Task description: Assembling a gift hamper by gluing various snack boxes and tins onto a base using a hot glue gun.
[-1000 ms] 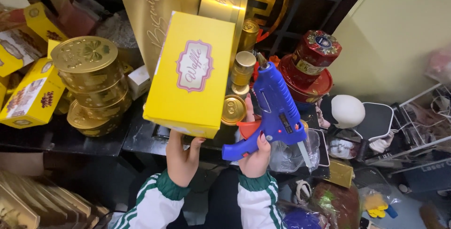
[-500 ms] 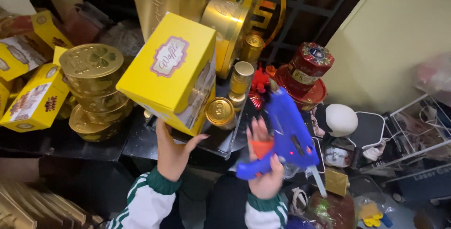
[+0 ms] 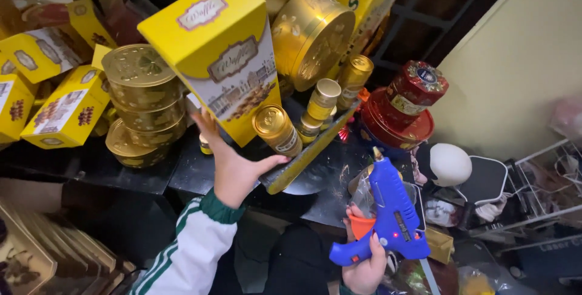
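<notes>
The dark shiny table top [image 3: 182,171] is crowded. A stack of round gold tins [image 3: 142,104] stands just left of the big yellow cardboard box [image 3: 212,46], almost touching it. Small gold cans [image 3: 276,128] and a flat gold strip [image 3: 309,149] sit close on the box's right, so a hand cannot slip in there. Red round tins [image 3: 400,110] block the far right. Small yellow boxes [image 3: 60,110] fill the left. Some bare table shows in front, below the gold tins
</notes>
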